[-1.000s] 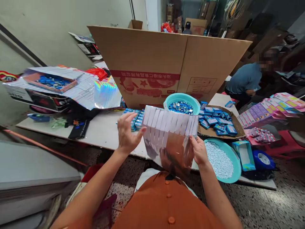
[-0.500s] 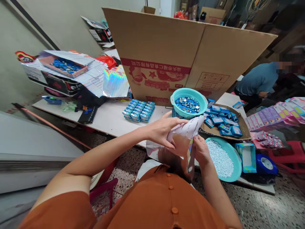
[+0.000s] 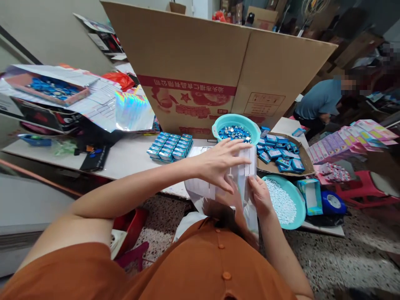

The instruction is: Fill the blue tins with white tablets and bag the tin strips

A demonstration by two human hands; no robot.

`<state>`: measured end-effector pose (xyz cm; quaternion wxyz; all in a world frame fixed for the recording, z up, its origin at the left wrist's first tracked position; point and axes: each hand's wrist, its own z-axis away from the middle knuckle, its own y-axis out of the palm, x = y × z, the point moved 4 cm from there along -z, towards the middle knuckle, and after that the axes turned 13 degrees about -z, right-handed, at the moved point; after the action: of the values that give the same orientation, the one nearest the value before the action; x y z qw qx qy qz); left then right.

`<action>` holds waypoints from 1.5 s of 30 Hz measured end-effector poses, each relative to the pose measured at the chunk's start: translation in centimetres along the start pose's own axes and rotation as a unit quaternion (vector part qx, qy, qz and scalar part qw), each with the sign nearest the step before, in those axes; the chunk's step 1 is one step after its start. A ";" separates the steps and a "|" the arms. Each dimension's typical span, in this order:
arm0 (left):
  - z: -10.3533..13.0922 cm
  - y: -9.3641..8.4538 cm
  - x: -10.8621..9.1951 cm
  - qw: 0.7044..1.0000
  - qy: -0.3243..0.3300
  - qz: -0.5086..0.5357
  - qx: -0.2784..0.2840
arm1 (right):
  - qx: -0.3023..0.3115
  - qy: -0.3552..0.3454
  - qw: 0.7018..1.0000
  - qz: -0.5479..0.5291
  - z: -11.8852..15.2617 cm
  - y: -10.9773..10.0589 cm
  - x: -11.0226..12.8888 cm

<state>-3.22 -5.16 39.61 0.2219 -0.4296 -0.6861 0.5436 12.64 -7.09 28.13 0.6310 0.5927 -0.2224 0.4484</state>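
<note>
A shiny silver-white sheet (image 3: 200, 187) with straight crease or cut lines lies in front of my body, over the table's near edge. My left hand (image 3: 220, 162) is stretched out over its upper part, fingers spread and thumb apart. Contact between that palm and the sheet cannot be made out. My right hand (image 3: 261, 196) pinches the sheet's right edge between thumb and fingers. Just beyond my left fingertips stands a turquoise basin (image 3: 215, 130) of blue and silver pieces. Left of the sheet, small blue boxes (image 3: 170, 146) stand in neat rows.
A cardboard tray (image 3: 308, 160) holds loose blue boxes. Nearer stands a turquoise basin (image 3: 300, 208) of small white pieces, beside an open blue box (image 3: 313, 198). A large carton panel (image 3: 193, 50) rises behind. Papers and a pink tray (image 3: 46, 93) lie left. A person (image 3: 321, 102) sits right.
The sheet, curled up at its top earlier, now lies flatter. My left hand's fingers have spread wider across it. My right hand keeps its edge. The view has turned right.
</note>
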 end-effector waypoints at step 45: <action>11.9 4.3 4.9 0.899 -0.263 0.242 0.253 | 0.178 -0.401 0.738 0.512 -0.8 7.8 -6.1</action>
<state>-13.56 -7.51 31.06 -0.0033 -0.3532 -0.4335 0.8291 2.89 -9.02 27.31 0.0415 0.6158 -0.6411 0.4561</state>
